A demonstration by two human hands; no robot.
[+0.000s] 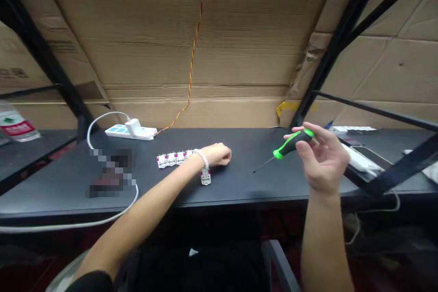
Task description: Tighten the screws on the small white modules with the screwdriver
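Our dark desk stretches across the view. Over it, our right hand holds a green-and-black screwdriver, its tip slanting down leftward. Our left hand is curled; we cannot tell whether it grasps anything. Beside its wrist lies a row of white-and-purple parts, and nearer us, one single part.

No text could be read: the red label on the bottle at nine o'clock was blurred, as was dark print on cardboard toward half past nine.
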